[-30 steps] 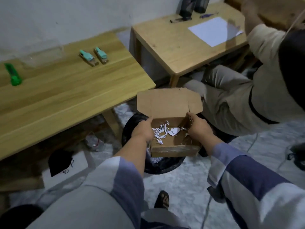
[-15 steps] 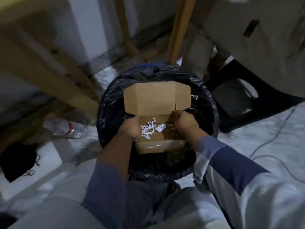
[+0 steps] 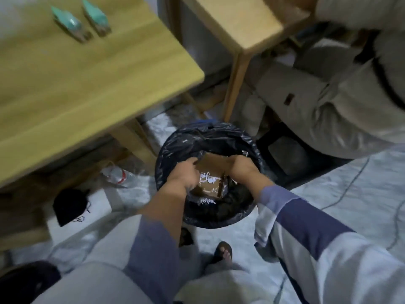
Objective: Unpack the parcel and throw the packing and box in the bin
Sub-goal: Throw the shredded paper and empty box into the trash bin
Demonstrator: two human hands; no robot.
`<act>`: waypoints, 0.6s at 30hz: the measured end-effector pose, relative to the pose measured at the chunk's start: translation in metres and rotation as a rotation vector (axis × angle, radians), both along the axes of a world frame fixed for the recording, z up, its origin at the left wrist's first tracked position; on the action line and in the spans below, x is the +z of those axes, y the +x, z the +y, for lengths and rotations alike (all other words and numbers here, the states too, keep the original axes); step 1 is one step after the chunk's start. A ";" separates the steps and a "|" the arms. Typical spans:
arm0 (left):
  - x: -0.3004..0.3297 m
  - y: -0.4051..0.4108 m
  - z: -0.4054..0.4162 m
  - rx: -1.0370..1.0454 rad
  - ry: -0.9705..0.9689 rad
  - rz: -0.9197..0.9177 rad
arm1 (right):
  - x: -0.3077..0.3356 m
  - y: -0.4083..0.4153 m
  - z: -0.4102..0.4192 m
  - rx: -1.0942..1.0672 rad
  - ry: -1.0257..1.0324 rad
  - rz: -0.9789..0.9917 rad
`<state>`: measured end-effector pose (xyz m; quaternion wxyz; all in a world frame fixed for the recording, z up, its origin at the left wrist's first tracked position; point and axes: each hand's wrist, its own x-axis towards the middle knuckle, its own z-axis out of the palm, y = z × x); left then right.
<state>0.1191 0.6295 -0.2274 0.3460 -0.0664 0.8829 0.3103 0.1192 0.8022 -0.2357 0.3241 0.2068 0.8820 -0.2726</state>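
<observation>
Down at the centre of our view, we have both hands inside the mouth of the bin (image 3: 210, 137), a round one lined with a black bag, sitting on the pale floor (image 3: 328, 216) at about five o'clock from the corner of the bench (image 3: 87, 84). Our left hand (image 3: 184, 174) is closed on the cardboard box (image 3: 211, 187) along its nine o'clock side, and our right hand (image 3: 243, 170) is clamped on the three o'clock side, so we are gripping it from both flanks. The box sits below the rim now, its lid flap (image 3: 212, 164) folded up toward twelve o'clock, with scraps of white shredded paper (image 3: 207, 178) lying on its floor. A little more shred shows on the bag at six o'clock of the box.

How far along are we? By our reading, very nearly there. Up at eleven o'clock on the bench lie two small teal items (image 3: 81, 24), which look like the parcel's contents, already taken out; the blur keeps us from saying what they are. Packing and box are going in together, it seems. What is left, as we judge it: let go of the box so it settles in the bag, and pull our hands clear. A plastic bottle (image 3: 117, 175) lies on the floor at nine o'clock of the bin, no part of our job.
</observation>
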 end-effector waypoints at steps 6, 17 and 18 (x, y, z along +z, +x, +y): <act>0.145 0.001 -0.012 0.029 0.007 0.168 | 0.172 -0.001 -0.012 0.210 -0.037 0.157; 0.231 -0.034 -0.096 0.262 0.001 0.372 | 0.271 -0.057 -0.085 0.345 -0.061 0.377; 0.232 -0.041 -0.107 0.278 -0.008 0.378 | 0.272 -0.066 -0.095 0.357 -0.060 0.390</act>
